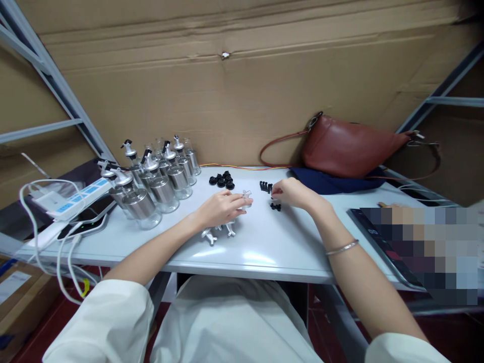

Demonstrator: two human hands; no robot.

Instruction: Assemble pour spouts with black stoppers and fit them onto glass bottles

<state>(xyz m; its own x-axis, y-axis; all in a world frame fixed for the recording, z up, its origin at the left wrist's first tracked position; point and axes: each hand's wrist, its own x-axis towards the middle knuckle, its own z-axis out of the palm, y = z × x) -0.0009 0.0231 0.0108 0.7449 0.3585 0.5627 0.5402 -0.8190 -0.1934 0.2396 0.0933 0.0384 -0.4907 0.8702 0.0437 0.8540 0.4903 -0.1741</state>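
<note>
My left hand (223, 207) is closed on a silver pourer spout (246, 198), whose forked top sticks out past my fingertips. Below that hand, several more silver spouts (229, 229) lie on the white table. My right hand (289, 193) has its fingertips pinched together just above the table; whatever they hold is too small to make out. Close by it are a row of short black pieces (264, 186) and a little cluster of smaller black parts (276, 206). Black round stoppers (223, 180) sit grouped farther back.
Glass-and-steel oil bottles (162, 190) with pourers crowd the table's left side. A power strip (81, 199) and white cables lie beyond them. A brown leather bag (348, 146) rests on dark blue cloth (328, 182) at back right. A tablet-like device (381, 242) lies right; cardboard stands behind.
</note>
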